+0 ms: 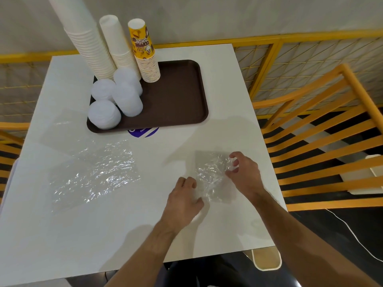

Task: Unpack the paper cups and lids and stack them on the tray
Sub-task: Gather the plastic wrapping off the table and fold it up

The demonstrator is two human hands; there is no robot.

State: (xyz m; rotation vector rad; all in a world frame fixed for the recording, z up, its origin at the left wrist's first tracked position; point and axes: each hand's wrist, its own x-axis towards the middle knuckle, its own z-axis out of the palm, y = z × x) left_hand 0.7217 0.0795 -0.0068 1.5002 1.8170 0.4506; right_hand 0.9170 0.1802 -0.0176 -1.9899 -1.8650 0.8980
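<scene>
Cups (145,56) and lids (116,96): stacked on tray (186,104). Empty plastic wrapper (211,175): we pinch it with left hand (183,198) and right hand (243,172). Unpacking looks finished; next, we'd judge, clear wrappers

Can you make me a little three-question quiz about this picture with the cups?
1. True or false: the yellow printed cup stack stands on the brown tray.
2. What do both hands, left hand and right hand, hold? A) a lid B) a clear plastic wrapper C) a cup
3. Fill in: the white lid stacks sit on the tray's ____ side, seen from the camera.

Key: 1 true; 2 B; 3 left.
</scene>
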